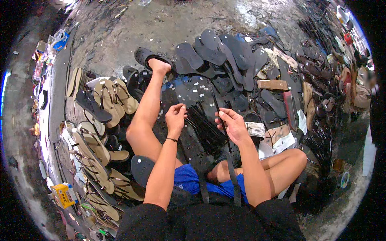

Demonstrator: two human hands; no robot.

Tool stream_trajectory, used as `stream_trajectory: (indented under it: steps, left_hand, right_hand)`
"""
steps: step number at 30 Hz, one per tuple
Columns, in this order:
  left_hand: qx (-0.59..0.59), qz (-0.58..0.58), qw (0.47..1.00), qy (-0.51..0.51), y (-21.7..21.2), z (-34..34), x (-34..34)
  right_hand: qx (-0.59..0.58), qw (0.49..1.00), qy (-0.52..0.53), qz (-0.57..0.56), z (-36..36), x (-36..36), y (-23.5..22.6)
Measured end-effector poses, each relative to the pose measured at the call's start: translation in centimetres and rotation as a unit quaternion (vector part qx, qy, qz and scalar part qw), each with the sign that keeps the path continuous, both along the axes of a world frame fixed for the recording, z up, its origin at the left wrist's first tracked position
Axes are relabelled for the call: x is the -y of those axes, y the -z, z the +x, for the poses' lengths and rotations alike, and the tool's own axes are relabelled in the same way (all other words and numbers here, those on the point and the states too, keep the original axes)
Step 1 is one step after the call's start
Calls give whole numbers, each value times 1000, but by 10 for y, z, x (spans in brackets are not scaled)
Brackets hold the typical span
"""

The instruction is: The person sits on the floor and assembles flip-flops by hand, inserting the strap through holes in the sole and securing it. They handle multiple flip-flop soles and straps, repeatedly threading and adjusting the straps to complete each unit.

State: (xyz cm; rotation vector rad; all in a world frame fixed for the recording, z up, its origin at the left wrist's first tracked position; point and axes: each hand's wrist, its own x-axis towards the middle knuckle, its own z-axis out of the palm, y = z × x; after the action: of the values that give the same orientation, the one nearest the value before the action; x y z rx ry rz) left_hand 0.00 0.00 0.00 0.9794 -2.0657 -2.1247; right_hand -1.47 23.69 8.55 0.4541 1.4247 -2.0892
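I sit on the floor with my left leg stretched out and my right knee bent. My right hand [232, 123] pinches a thin black sandal strap [219, 110] that runs up from my fingers. My left hand [175, 115] hovers beside it with fingers curled, fingertips together; whether it grips anything I cannot tell. Just beyond both hands lies a bundle of black straps [205, 126] on top of black flip-flop soles [189, 90]. One more black sole [141, 168] rests under my left thigh.
A heap of dark soles [225, 52] spreads ahead on the wet concrete floor. Tan finished flip-flops [114, 98] are stacked at my left, with more below them [94, 158]. A yellow box [64, 195] lies lower left. Mixed sandals and scraps crowd the right [317, 96].
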Motion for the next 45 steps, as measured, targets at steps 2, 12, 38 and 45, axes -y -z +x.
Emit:
stream_trajectory:
  steps: [2, 12, 38, 45]
  left_hand:
    - [-82, 48, 995, 28, -55, 0, -10]
    - [-114, 161, 979, 54, -178, 39, -35]
    - [-10, -539, 840, 55, -187, 211, 19]
    - [59, -271, 957, -79, -160, 236, 19]
  right_hand:
    - [-23, 999, 25, 11, 10, 2, -16]
    - [-84, 995, -61, 2, 75, 7, -84]
    - [-265, 954, -62, 128, 128, 53, -119]
    - [-282, 945, -121, 117, 136, 64, -134]
